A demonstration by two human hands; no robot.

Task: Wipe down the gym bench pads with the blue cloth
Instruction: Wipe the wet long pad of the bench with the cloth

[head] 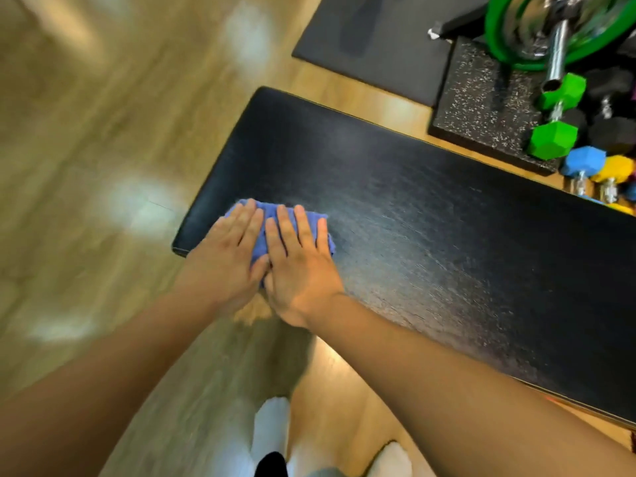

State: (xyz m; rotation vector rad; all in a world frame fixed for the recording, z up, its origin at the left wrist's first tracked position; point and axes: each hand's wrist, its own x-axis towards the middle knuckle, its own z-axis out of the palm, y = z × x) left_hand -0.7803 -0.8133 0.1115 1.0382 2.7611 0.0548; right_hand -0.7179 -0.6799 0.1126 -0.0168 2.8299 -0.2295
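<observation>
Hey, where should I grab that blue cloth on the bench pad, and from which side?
Probably pinch the blue cloth from above at its far edge, which shows beyond the left hand and right hand; both press flat on the rest against the bench pad.

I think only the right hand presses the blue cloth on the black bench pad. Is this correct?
No: in the head view the left hand and the right hand both press the blue cloth on the black bench pad.
</observation>
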